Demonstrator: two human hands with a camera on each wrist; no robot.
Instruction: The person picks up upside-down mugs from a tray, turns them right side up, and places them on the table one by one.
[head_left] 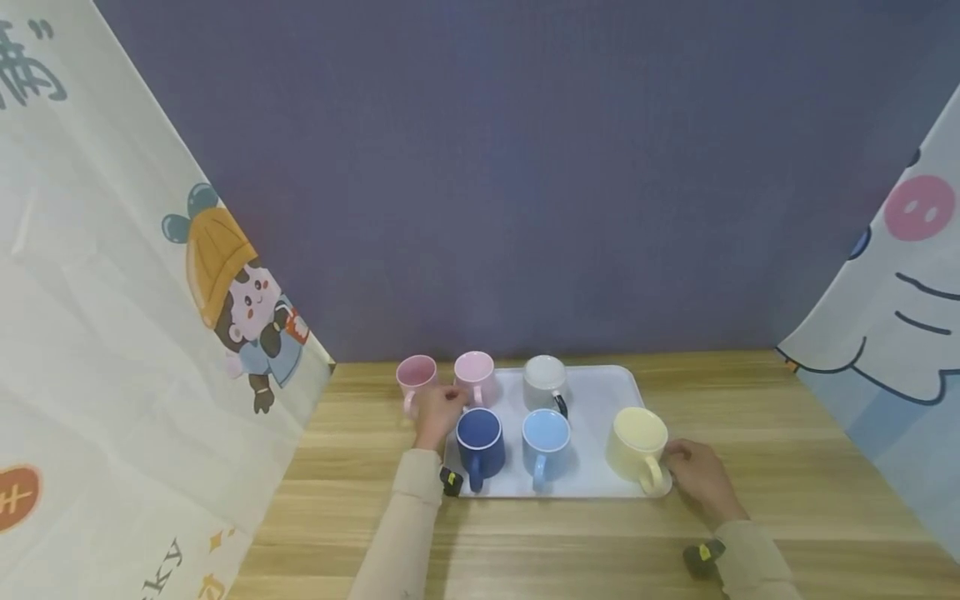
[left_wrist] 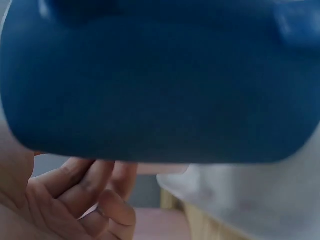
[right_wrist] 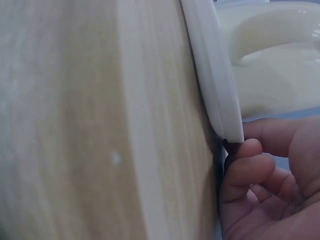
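Note:
My right hand (head_left: 699, 477) pinches the rim of a white tray (head_left: 588, 400) near its front right corner, beside a cream mug (head_left: 633, 446). In the right wrist view, curled fingers (right_wrist: 247, 172) meet the tray rim (right_wrist: 220, 85). At the left, my left hand (head_left: 438, 410) is between a dark pink mug (head_left: 416, 372) and a light pink mug (head_left: 475, 379), over the tray's left edge. Its fingers (left_wrist: 82, 187) are curled. A dark blue mug (left_wrist: 160, 90) hides part of this hand, so what it touches cannot be told.
On the tray, a light blue mug (head_left: 546, 442) stands between the dark blue and cream mugs. Behind it is a white mug (head_left: 545, 379) with a dark handle. The wooden table (head_left: 750, 417) meets a grey-blue back panel (head_left: 525, 183). Printed sheets hang at both sides.

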